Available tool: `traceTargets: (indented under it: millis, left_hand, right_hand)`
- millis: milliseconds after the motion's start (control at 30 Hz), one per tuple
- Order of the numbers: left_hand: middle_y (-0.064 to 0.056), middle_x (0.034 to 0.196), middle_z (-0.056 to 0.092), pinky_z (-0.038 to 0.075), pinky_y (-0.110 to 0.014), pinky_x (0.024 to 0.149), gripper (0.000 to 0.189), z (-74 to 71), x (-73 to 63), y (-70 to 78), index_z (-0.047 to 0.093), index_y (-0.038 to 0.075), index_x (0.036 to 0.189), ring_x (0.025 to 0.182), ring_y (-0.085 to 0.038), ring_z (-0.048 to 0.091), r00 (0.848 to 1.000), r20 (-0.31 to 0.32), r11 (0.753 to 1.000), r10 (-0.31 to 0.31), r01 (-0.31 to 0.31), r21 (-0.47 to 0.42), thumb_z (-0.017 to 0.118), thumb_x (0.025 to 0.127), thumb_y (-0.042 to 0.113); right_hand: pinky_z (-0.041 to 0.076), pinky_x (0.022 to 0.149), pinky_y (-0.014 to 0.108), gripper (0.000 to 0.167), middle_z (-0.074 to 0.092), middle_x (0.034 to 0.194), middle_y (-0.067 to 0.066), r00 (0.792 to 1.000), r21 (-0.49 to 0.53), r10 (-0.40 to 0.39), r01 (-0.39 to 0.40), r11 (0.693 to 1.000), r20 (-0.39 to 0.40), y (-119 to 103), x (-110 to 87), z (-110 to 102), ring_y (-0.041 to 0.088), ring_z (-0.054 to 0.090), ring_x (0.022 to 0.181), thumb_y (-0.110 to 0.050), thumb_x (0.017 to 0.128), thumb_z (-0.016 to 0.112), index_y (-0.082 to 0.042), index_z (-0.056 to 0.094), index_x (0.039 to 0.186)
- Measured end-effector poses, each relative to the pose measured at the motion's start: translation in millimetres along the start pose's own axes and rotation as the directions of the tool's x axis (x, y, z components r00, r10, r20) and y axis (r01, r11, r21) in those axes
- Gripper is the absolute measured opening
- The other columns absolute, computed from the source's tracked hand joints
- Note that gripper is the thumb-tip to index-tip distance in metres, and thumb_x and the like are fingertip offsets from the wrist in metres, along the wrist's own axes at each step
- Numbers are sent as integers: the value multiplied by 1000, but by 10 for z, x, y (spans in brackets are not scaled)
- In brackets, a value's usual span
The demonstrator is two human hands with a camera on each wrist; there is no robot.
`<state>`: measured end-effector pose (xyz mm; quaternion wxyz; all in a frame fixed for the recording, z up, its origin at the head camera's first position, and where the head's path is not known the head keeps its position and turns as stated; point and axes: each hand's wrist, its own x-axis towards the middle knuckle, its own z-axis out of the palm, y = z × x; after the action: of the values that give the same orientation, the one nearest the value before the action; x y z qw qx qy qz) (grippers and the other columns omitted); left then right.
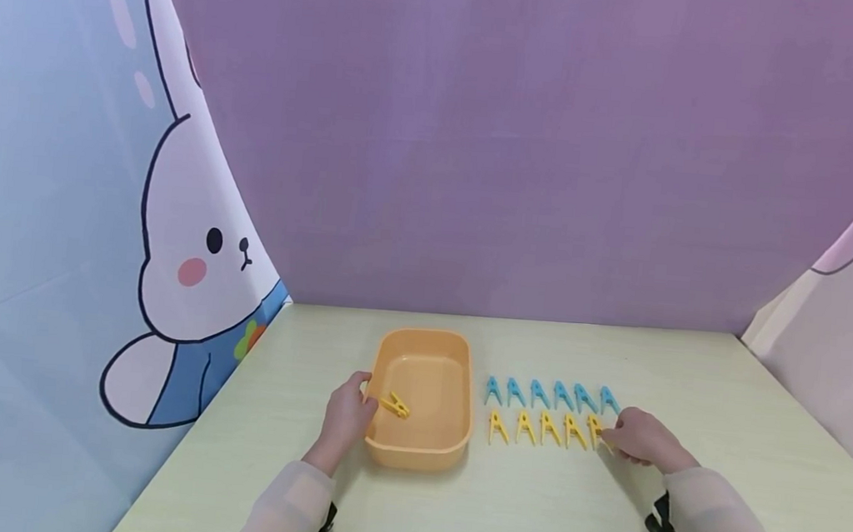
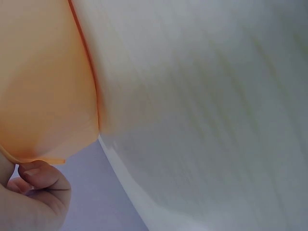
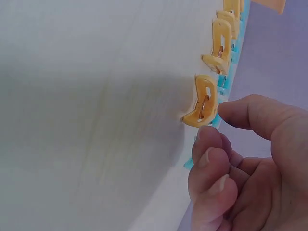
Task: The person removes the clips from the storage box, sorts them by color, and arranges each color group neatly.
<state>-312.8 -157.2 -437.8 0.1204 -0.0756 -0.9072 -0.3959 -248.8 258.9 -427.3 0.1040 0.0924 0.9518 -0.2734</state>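
My left hand [image 1: 348, 410] grips the left rim of an orange plastic tub [image 1: 419, 459], with the thumb over the edge. In the left wrist view, curled fingers [image 2: 44, 175] show against that rim. One yellow clothespin [image 1: 395, 405] lies inside the tub. At the right end of a row of yellow clothespins [image 1: 551, 429], my right hand [image 1: 642, 438] pinches the last clothespin [image 3: 202, 103] between thumb and index finger. This clothespin still stands in line with the others. Behind that row runs a row of blue clothespins [image 1: 540, 394].
A pale wood-grain table [image 1: 512, 515] carries everything. A purple backdrop [image 1: 518, 156] rises at the table's far edge. On the left hangs a blue cloth with a cartoon rabbit [image 1: 191, 298]. Both wrists wear black straps [image 1: 664, 523].
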Motion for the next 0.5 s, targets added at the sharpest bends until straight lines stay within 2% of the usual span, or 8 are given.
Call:
traceTargets:
  millis: [500]
  left_hand:
    - [-1, 59, 39, 34, -26, 43, 42, -5, -2, 4, 52, -5, 120, 48, -11, 36, 1000, -3, 1000, 4, -4, 1, 55, 78, -3]
  right_hand:
    - [38, 48, 25, 19, 53, 63, 6, 998, 18, -54, 54, 998, -17, -103, 52, -4, 14, 45, 52, -20, 88, 54, -3, 52, 79]
